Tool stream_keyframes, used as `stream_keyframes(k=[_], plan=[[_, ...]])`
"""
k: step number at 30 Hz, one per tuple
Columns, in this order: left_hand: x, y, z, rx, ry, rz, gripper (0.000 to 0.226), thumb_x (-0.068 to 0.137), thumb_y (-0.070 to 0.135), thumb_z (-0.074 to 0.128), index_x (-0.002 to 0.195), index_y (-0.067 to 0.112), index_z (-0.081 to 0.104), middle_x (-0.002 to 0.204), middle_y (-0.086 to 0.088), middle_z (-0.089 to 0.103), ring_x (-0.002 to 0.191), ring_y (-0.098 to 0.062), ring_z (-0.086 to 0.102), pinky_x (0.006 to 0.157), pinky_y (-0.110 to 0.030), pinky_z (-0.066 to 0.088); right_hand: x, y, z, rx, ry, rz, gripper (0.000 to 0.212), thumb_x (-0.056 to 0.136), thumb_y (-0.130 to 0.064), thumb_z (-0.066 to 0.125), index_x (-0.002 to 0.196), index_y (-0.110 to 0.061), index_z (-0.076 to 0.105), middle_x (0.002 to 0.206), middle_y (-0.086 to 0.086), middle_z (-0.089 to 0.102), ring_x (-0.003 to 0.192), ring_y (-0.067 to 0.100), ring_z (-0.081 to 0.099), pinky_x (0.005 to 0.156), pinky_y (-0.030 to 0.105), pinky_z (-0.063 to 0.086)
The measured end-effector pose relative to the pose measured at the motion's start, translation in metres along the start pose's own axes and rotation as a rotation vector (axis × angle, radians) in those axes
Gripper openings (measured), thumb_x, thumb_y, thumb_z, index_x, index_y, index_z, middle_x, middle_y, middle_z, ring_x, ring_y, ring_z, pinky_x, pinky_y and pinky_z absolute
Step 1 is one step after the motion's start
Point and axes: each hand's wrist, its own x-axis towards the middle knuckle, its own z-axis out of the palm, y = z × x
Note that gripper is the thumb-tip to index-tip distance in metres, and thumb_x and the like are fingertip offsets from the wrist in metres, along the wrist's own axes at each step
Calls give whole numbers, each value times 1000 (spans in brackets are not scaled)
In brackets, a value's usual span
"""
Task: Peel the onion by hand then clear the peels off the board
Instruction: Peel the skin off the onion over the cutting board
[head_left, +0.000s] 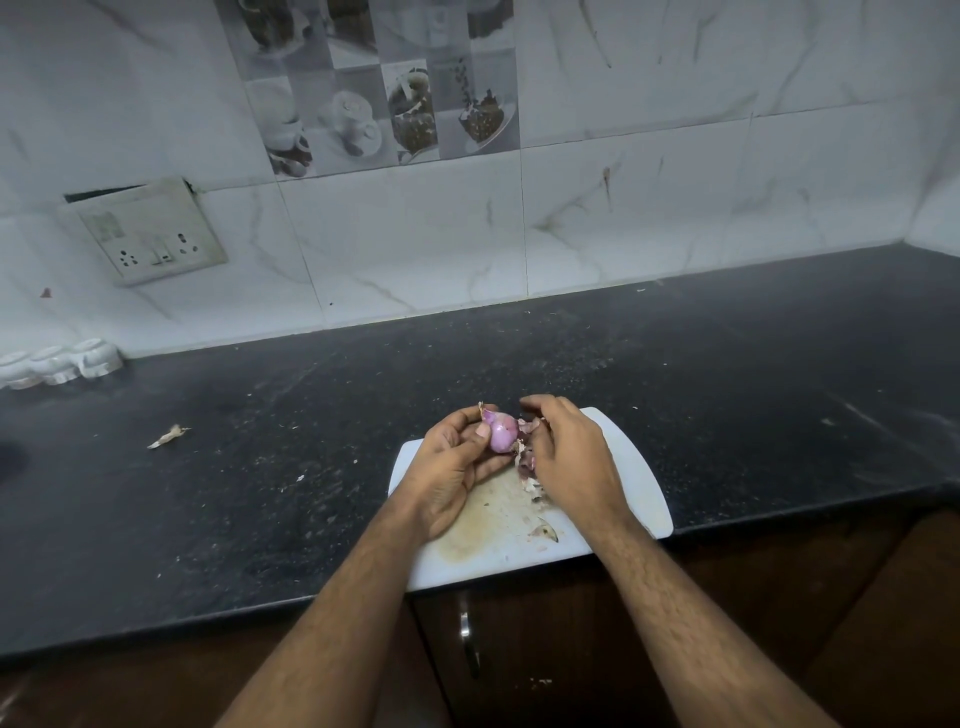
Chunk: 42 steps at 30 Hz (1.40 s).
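A small purple onion (503, 432) is held above the white cutting board (631, 467). My left hand (457, 467) grips it from the left, thumb on its side. My right hand (566, 457) curls over the onion's right side and pinches a strip of loose skin (525, 457) that hangs from it. Bits of peel (543, 531) lie on the stained middle of the board, below my hands. My right fingertips are hidden behind the hand.
The board sits at the front edge of a dark speckled counter (260, 467), overhanging a little. A stray peel scrap (169, 435) lies on the counter to the left. White containers (57, 361) stand at the far left by the tiled wall. A cabinet handle (467, 644) is below.
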Motion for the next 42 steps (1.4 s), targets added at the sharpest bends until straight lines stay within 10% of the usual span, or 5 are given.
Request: stream_keyframes(k=[4,12,26,42], plan=[[0,-1,-1,19,-21,17,29,104,4,56,131,-3,58,122,-22,73,110,-30,74,88,-36,64,-4,-3,-2,46,10,-101,20,102,-41,57,111,-27,69,105,-17,62,87,3,63,72,27,55],[1,-3,-3,29,-39,29,31,102,6,59,132,-5,57,125,-24,71,108,-29,74,92,-38,63,-6,-4,-1,-37,35,-104,14,99,-40,63,93,-27,63,94,-15,58,77,5,61,62,29,53],[3,-4,-5,51,-47,22,26,103,3,57,128,-1,60,122,-21,72,108,-28,73,91,-36,63,-2,-6,4,-222,-136,-82,29,109,-41,37,114,-17,53,110,-5,51,84,13,56,65,28,45],[2,-4,-3,36,-8,30,26,105,2,51,131,-1,58,115,-17,74,101,-23,75,82,-30,63,3,-8,12,-252,-160,100,24,97,-4,59,118,-8,48,120,8,50,95,17,58,75,28,48]])
